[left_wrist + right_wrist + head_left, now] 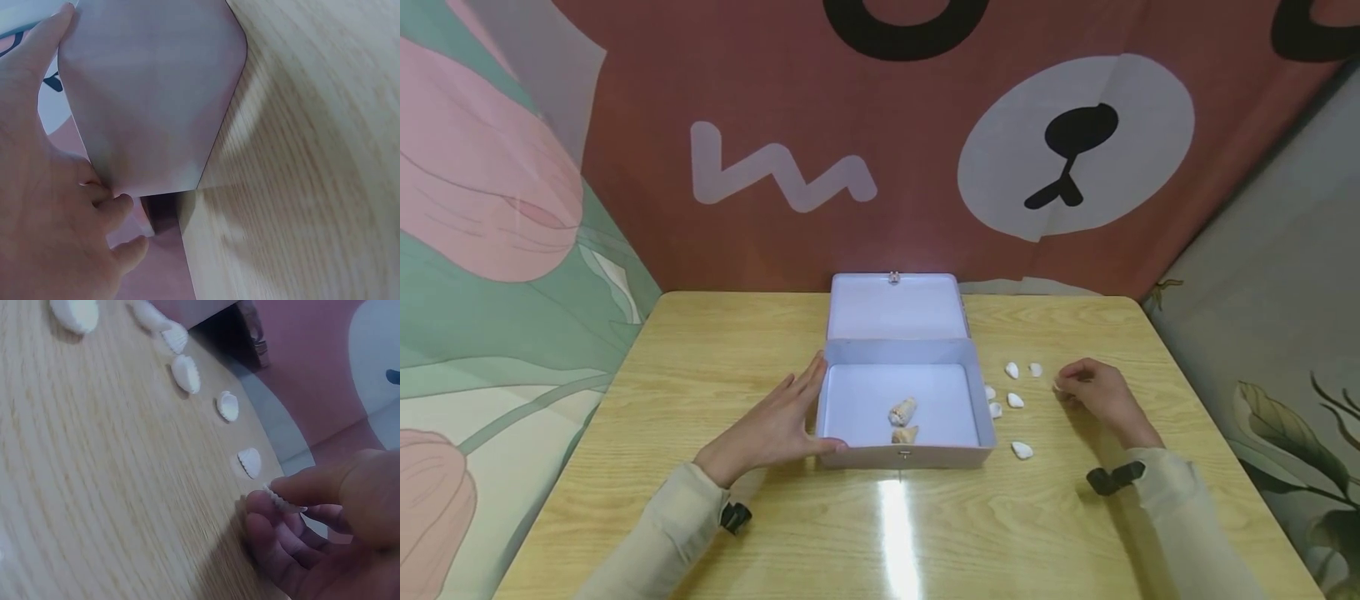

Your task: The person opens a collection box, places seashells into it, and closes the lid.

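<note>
A pale box with its hinged lid raised stands on the table. Inside it lie two brownish spiral seashells, near the front. My left hand holds the box by its left side, thumb at the front corner and fingers towards the back. In the left wrist view, the thumb touches one end of the box's side wall. To the right of the box, my right hand pinches a small white ribbed seashell between thumb and fingertips, just above the tabletop.
Several white seashells lie scattered between the box and my right hand, some close against the box's right wall. The wooden table meets a printed cloth backdrop behind the lid. Cloth also hangs on both sides.
</note>
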`<state>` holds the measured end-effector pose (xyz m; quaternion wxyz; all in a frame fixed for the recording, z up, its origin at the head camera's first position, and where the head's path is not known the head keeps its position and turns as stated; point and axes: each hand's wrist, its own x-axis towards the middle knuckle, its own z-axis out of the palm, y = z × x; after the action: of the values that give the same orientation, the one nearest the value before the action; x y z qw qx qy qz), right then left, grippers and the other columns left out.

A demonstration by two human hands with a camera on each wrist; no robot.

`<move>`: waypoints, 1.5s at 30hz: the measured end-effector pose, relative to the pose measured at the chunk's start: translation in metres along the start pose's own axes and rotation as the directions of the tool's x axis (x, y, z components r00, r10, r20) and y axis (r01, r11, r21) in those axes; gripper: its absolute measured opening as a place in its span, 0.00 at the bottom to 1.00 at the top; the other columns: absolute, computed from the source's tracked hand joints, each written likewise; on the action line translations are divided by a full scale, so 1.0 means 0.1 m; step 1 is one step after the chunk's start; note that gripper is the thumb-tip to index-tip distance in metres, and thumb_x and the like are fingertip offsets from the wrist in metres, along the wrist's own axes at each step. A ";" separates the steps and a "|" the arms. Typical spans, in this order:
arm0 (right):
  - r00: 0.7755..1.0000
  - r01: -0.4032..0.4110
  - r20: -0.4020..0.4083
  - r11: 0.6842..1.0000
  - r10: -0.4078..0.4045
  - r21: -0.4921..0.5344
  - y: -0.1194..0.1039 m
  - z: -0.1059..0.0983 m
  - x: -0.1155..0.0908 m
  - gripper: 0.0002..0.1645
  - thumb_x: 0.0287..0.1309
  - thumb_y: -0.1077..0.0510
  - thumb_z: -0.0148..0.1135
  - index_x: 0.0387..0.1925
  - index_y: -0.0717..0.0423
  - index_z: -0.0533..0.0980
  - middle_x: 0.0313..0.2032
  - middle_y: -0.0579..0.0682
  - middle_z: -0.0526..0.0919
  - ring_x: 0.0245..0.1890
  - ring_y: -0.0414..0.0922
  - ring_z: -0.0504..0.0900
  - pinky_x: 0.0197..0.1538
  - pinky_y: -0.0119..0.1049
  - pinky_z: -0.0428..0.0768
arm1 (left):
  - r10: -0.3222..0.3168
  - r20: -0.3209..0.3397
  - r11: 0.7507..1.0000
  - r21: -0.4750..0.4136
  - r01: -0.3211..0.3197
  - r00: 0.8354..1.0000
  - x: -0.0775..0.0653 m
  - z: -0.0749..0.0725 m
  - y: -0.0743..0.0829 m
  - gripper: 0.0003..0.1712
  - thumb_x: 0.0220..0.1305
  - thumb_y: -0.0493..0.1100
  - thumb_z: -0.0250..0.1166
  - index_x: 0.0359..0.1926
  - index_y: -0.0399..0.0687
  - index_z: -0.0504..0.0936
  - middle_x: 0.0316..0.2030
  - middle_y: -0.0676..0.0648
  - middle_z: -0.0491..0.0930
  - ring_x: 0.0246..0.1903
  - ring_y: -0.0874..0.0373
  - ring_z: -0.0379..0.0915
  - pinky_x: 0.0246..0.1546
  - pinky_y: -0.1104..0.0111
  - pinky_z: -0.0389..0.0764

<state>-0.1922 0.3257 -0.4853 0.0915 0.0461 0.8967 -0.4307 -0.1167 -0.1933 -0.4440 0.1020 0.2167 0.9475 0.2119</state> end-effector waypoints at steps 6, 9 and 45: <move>1.000 -0.021 -0.006 0.998 0.022 0.058 0.03 -0.04 -0.02 0.21 0.79 0.55 0.59 0.61 0.69 0.75 0.51 0.58 0.87 0.37 0.33 0.87 0.41 0.31 0.89 | 0.017 -0.023 0.999 0.029 -0.017 1.000 0.00 0.00 -0.01 0.77 0.58 0.81 0.68 0.85 0.36 0.42 0.87 0.41 0.33 0.86 0.41 0.41 0.86 0.40 0.47; 1.000 -0.019 -0.009 0.997 0.019 0.070 0.01 -0.08 -0.04 0.23 0.80 0.53 0.58 0.62 0.67 0.75 0.50 0.52 0.86 0.38 0.32 0.86 0.42 0.31 0.88 | 0.022 -0.024 0.999 0.031 -0.021 0.999 -0.01 0.00 -0.01 0.77 0.58 0.81 0.68 0.85 0.36 0.43 0.87 0.40 0.34 0.87 0.42 0.41 0.86 0.40 0.47; 0.970 0.037 0.183 0.841 -0.160 0.541 -0.49 -0.12 -0.14 0.17 0.79 0.51 0.61 0.62 0.53 0.80 0.52 0.37 0.87 0.49 0.35 0.89 0.57 0.32 0.89 | 0.028 -0.008 0.999 0.022 -0.028 1.000 0.02 -0.02 -0.01 0.78 0.58 0.82 0.67 0.85 0.35 0.42 0.87 0.40 0.33 0.87 0.42 0.40 0.86 0.42 0.49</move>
<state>-0.1875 0.3040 -0.4376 0.1518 -0.0249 0.7270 -0.6692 -0.1194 -0.1936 -0.4430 0.0928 0.2302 0.9471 0.2037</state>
